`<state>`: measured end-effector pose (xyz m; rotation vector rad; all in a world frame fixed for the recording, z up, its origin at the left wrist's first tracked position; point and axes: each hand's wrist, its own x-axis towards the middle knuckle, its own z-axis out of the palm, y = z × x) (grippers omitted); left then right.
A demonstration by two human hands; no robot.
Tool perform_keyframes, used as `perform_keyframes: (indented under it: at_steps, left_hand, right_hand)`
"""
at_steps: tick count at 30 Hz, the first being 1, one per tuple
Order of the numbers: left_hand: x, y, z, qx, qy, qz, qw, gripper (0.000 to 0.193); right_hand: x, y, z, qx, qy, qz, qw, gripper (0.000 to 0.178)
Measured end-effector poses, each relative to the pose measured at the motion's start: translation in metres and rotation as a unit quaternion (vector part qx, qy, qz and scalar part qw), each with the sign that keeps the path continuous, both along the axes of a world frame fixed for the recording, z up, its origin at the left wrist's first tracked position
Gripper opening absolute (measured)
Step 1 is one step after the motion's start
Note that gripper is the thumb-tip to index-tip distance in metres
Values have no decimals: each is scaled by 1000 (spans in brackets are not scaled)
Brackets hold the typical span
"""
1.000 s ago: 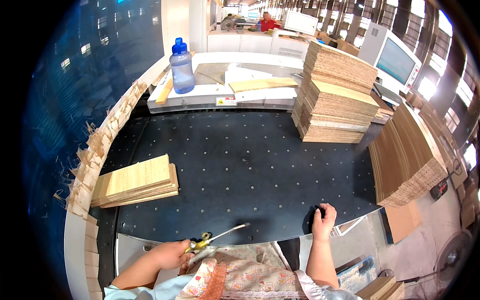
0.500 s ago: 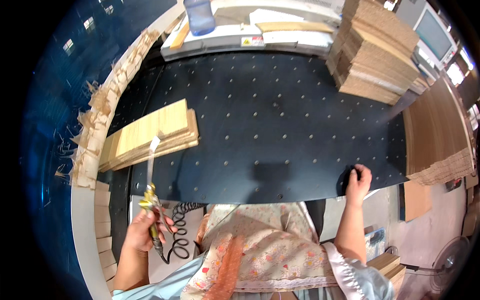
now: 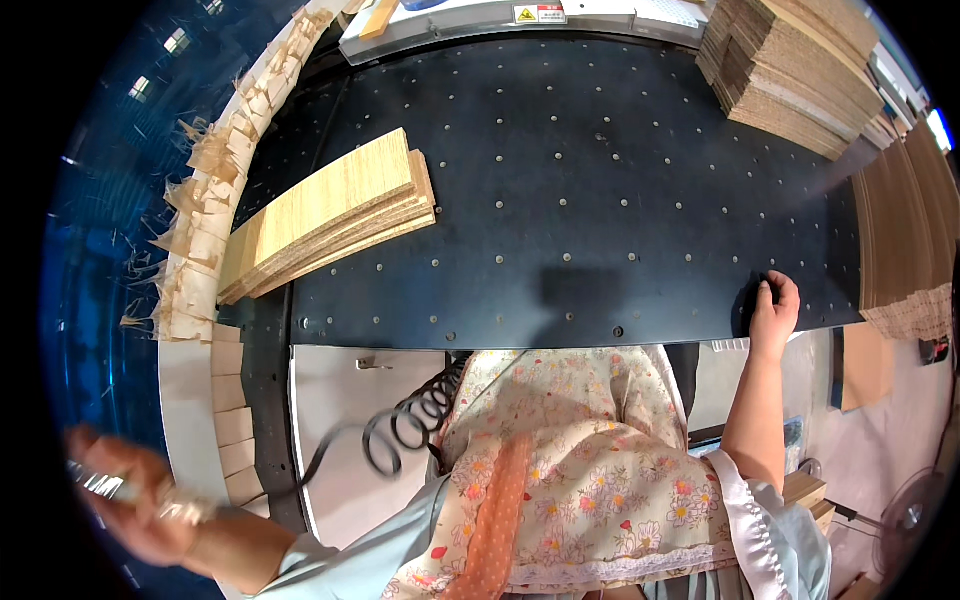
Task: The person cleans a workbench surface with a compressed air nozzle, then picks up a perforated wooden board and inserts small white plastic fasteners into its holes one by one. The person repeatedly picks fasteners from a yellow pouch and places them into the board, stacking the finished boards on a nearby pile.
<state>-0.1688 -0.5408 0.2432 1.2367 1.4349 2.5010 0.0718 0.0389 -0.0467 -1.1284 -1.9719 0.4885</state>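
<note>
Two hands, well apart: my left hand (image 3: 135,505) is swung out low at the near left, off the edge of the counter (image 3: 600,200), and its grip is closed around a slim metal tool (image 3: 105,487) (too blurred for me to say what kind), with a black coiled cord (image 3: 400,430) running from that side across the pale panel (image 3: 350,420) toward my patterned apron (image 3: 590,470). My right hand (image 3: 773,315) sits at the near right edge of the dark, dotted counter, fingers curled down over the lip; its grip has hold of nothing but the edge itself, so far as I can see. On the left part of the counter lies a stack of light wooden boards (image 3: 330,225), flat and angled, its long side running from near left to far right, well apart from both hands. At the far right stands a taller pile of brown cardboard sheets (image 3: 790,60), and further sheets (image 3: 905,240) lean along the right rim. Scraps of tan tape (image 3: 205,240) fringe the curved left border of the counter, just beside the boards.
</note>
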Motion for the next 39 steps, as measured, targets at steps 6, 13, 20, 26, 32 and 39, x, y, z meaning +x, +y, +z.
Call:
perform_keyframes:
  at_steps: [6, 13, 20, 26, 32, 39]
  left_hand:
    - [6, 33, -251, -219, -223, 205, 927, 30]
    - [2, 7, -463, -124, -485, 394, 771, 33]
    - [-32, 13, -540, -220, -573, 421, 668, 29]
    - [-5, -19, -577, -427, -672, 140, 589, 48]
    - [4, 9, -550, -532, -280, -167, 781, 32]
    - [-27, 84, -446, -497, -446, -260, 698, 17]
  right_hand:
    - [-1, 3, -3, -1, -6, 5, 1000, 18]
    - [5, 24, -13, 33, -63, 32, 997, 18]
    - [16, 45, -23, 39, -85, 19, 995, 14]
    - [-5, 15, -12, 7, -71, -45, 996, 18]
    - [-19, 4, -1, 50, -28, -37, 998, 14]
    - [-10, -7, 7, 84, -12, -26, 996, 15]
